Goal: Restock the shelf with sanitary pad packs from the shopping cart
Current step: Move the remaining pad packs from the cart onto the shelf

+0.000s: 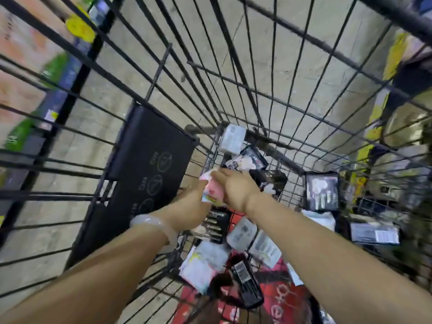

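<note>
Both my arms reach down into a black wire shopping cart (289, 94). Between my hands is a pink and white sanitary pad pack (214, 190). My left hand (191, 209), with a pale bangle on its wrist, holds the pack from the left and below. My right hand (236, 188) grips it from the right and above. On the cart floor lie several more packs: a white one (232, 137) at the far end, black ones (322, 191) at the right and grey-white ones (243, 233) below my arms.
A black plastic flap (145, 169) with printed symbols hangs on the cart's left wall. Red packaging (282, 293) lies on the cart floor near me. Blurred shelves with goods stand at the far left (35, 73) and at the right (397, 127). The floor is beige tile.
</note>
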Demonstrator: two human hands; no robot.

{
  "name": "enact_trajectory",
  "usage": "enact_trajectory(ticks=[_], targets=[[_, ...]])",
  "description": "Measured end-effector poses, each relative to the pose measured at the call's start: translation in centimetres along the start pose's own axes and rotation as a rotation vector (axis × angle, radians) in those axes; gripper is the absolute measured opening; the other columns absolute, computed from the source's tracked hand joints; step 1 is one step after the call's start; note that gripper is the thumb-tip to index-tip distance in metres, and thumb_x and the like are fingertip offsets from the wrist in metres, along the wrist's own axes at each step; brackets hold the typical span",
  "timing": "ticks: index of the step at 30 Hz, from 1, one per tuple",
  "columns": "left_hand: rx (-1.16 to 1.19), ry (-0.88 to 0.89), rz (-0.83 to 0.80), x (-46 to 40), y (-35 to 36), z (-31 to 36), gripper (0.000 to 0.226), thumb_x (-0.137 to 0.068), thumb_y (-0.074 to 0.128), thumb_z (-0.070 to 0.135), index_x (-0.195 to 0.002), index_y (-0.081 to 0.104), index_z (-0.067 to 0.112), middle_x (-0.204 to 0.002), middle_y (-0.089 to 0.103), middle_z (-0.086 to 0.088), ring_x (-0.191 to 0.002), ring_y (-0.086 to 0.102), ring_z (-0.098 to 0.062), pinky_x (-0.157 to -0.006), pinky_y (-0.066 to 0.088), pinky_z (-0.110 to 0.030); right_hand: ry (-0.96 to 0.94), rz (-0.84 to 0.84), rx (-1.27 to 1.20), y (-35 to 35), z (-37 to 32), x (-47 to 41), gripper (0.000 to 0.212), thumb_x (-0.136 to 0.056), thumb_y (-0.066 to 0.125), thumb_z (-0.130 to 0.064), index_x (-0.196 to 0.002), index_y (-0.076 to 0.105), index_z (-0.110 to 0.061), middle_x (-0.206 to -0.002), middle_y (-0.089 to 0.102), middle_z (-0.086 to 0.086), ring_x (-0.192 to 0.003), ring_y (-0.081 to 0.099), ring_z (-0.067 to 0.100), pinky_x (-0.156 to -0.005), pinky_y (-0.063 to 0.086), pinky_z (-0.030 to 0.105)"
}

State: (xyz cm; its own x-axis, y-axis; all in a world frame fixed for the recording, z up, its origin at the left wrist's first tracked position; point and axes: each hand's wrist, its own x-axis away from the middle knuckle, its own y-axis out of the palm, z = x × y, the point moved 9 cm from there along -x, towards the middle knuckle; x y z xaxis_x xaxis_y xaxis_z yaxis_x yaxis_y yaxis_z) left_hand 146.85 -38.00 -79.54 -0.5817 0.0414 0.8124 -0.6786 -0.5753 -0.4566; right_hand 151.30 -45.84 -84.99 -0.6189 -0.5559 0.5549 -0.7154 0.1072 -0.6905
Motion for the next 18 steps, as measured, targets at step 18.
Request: enact_trajectory(ticks=[18], targets=[[-0.046,-0.052,0.085,-1.4,1.0,0.4,0.052,-0.093,0.047,0.003,-0.142,0.035,0.016,-0.122,0.056,-0.002,-0.1,0.055,-0.022,-0.06,0.036,-0.017,-0.084,0.022,0.086,0.9,0.5,-0.3,0.055,-0.084,0.06,-0.022,-0.135,0.038,-0.023,-0.127,0.046,0.011,-0.114,0.049,0.032,-0.091,0.043,0.038]])
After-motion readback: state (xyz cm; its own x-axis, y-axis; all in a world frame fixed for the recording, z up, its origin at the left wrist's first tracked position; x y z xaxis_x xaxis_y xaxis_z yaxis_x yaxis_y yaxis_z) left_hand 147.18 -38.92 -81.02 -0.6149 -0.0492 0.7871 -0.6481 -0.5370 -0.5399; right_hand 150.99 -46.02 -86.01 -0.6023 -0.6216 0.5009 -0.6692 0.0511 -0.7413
